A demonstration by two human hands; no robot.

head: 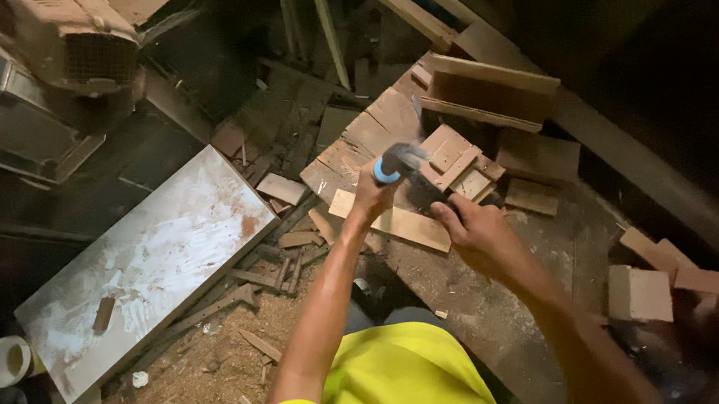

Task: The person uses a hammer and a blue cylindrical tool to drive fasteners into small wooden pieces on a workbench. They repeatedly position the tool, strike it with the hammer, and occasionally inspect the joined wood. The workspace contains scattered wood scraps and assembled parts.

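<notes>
My left hand (pixel 373 192) is closed around a hammer handle with a blue band (pixel 386 173), raised over a pile of wood pieces; the hammer's head is blurred. My right hand (pixel 475 229) rests just to the right, its fingers on a dark piece (pixel 425 189) lying on a light wooden plank (pixel 393 221). Small stacked wood blocks (pixel 460 167) sit right behind both hands. Whether the right hand grips the dark piece or only steadies it is unclear.
A large white stained board (pixel 148 260) lies to the left on sawdust and wood scraps. Long planks (pixel 492 87) and offcuts are stacked behind. Wood blocks (pixel 640 293) sit at the right. A white cup (pixel 4 360) stands at lower left, a dark machine (pixel 24 120) upper left.
</notes>
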